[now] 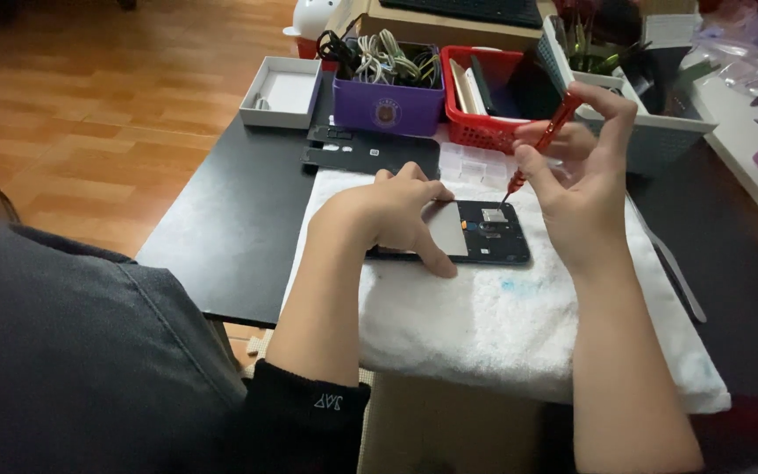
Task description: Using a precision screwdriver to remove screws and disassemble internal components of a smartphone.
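Head view shows the left hand [394, 219] pressed flat on an opened dark rectangular phone [471, 233] lying crosswise on a white towel [502, 325]; the right hand [572, 189] pinches a slim red screwdriver [544, 140], tip slanting toward seven o'clock, seemingly touching the phone's inner parts.

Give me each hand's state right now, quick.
Left hand: fingers curled, pressing down on the opened phone on the white towel, not gripping it.
Right hand: closed around a red screwdriver, tip at the phone.
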